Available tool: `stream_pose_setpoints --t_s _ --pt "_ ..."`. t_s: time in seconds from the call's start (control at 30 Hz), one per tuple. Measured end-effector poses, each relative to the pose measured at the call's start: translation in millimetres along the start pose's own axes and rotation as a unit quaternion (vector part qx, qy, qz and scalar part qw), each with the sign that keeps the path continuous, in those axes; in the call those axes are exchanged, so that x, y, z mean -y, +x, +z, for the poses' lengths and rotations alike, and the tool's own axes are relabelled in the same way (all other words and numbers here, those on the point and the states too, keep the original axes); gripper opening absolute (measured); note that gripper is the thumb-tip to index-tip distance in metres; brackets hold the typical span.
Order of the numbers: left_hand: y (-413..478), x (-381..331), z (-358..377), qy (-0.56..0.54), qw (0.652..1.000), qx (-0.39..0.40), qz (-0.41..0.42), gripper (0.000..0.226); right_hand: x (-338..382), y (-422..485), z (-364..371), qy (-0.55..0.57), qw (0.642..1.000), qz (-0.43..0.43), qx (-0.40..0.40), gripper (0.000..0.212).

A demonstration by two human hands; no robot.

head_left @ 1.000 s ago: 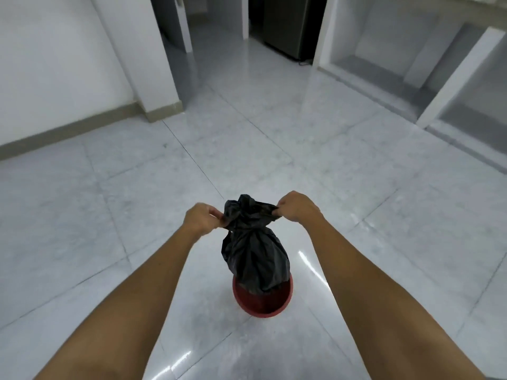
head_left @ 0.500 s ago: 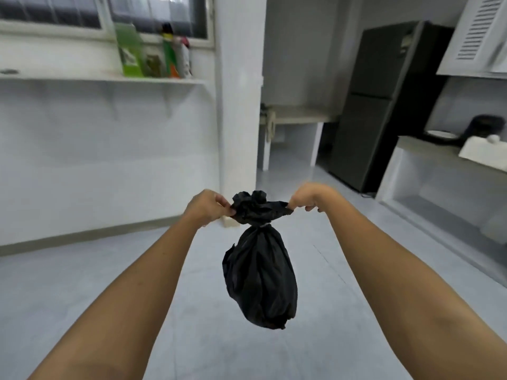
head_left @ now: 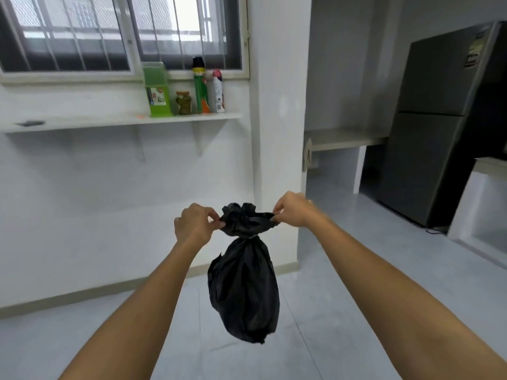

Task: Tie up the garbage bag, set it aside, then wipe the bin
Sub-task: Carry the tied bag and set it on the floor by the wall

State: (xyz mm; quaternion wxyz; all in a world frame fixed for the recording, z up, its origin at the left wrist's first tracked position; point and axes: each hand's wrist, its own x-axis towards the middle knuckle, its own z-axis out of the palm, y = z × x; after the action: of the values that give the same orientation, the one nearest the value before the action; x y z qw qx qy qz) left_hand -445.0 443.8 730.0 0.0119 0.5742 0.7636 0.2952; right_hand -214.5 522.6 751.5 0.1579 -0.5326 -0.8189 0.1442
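Observation:
A black garbage bag [head_left: 244, 292] hangs in the air in front of me, full and gathered at its neck into a bunched knot. My left hand [head_left: 193, 226] pinches the left end of the bunched top. My right hand [head_left: 293, 209] pinches the right end, and the two ends are stretched apart. The bag's bottom hangs well above the floor. The red bin is out of view.
A white pillar [head_left: 277, 133] stands straight ahead behind the bag. A wall shelf [head_left: 120, 120] at the left carries bottles and a spray can [head_left: 199, 86] under a barred window. A dark fridge [head_left: 436, 127] stands at the right, beside a low counter. Grey tiled floor [head_left: 82, 338] lies below.
The bag has been lifted out of the red bin, and my view has tilted up from the floor to the wall. Both hands still hold the bag's top ends.

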Motion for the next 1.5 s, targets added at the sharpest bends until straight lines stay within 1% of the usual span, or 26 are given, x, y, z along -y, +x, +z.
stream_pose_setpoints --t_s 0.07,0.17,0.3,0.4,0.5,0.57,0.67,0.7,0.77,0.87,0.93,1.0,1.1,1.23,1.33,1.4,1.47,1.5 --pt "33.0 21.0 23.1 0.045 0.998 -0.036 0.015 0.012 -2.8 47.9 25.8 -0.006 0.999 -0.033 -0.014 0.027" --pt "82.8 55.2 65.8 0.09 0.994 -0.048 0.025 0.013 -14.5 120.9 70.8 0.023 0.999 -0.042 -0.006 0.026" --pt "142.8 93.4 128.0 0.157 0.986 -0.005 0.056 0.019 -39.4 200.4 134.7 0.03 0.999 -0.034 0.009 0.025" --pt "192.6 118.7 187.6 0.197 0.973 0.028 0.113 0.021 -67.0 259.2 185.0 -0.001 0.999 -0.042 0.008 0.025" --pt "250.7 156.8 262.4 0.226 0.958 0.049 0.168 0.026 -103.6 320.8 249.8 -0.045 0.998 -0.049 0.023 0.027" --pt "293.7 182.4 310.0 0.244 0.947 0.062 0.201 0.027 -128.6 360.3 294.9 -0.054 0.997 -0.041 0.022 0.028" --pt "359.5 222.0 388.7 0.265 0.933 0.087 0.229 0.025 -162.6 427.3 369.7 -0.041 0.999 -0.01 0.021 0.029" --pt "380.9 233.7 413.4 0.266 0.932 0.096 0.227 0.023 -172.0 449.5 394.0 -0.038 0.999 -0.001 0.016 0.029" --pt "415.9 250.0 455.9 0.264 0.937 0.12 0.197 0.02 -185.1 488.7 431.9 -0.035 0.999 0.024 0.011 0.028" --pt "465.9 277.1 527.9 0.223 0.955 0.147 0.129 0.008 -213.9 560.4 487.7 -0.04 0.998 0.043 -0.012 0.027" --pt "493.4 299.5 574.2 0.215 0.959 0.164 0.087 0.01 -233.4 603.5 521.1 -0.048 0.998 0.049 -0.005 0.028" --pt "524.0 325.3 630.3 0.205 0.964 0.15 0.071 0.011 -258.8 650.8 560.9 -0.059 0.997 0.047 -0.002 0.027" --pt "550.7 338.6 683.3 0.182 0.971 0.142 0.057 0.01 -284.6 687.2 596.7 -0.08 0.995 0.055 -0.002 0.027" --pt "579.8 366.9 776.2 0.168 0.962 0.21 0.037 0.027 -322.1 739.6 658.0 -0.11 0.99 0.08 0.032 0.025" --pt "599.5 377.7 836.4 0.126 0.958 0.257 0.016 0.029 -355.4 779.8 692.6 -0.125 0.986 0.089 0.06 0.024" --pt "605.1 381.5 865.5 0.104 0.942 0.317 -0.016 0.03 -376.4 799.1 711.1 -0.122 0.98 0.129 0.095 0.024" --pt "610.0 385.7 886.0 0.085 0.929 0.355 -0.057 0.034 -393.2 814.3 724.1 -0.114 0.97 0.182 0.116 0.026" --pt "612.0 387.1 893.1 0.089 0.922 0.371 -0.072 0.037 -397.8 819.7 727.4 -0.114 0.966 0.195 0.123 0.028"
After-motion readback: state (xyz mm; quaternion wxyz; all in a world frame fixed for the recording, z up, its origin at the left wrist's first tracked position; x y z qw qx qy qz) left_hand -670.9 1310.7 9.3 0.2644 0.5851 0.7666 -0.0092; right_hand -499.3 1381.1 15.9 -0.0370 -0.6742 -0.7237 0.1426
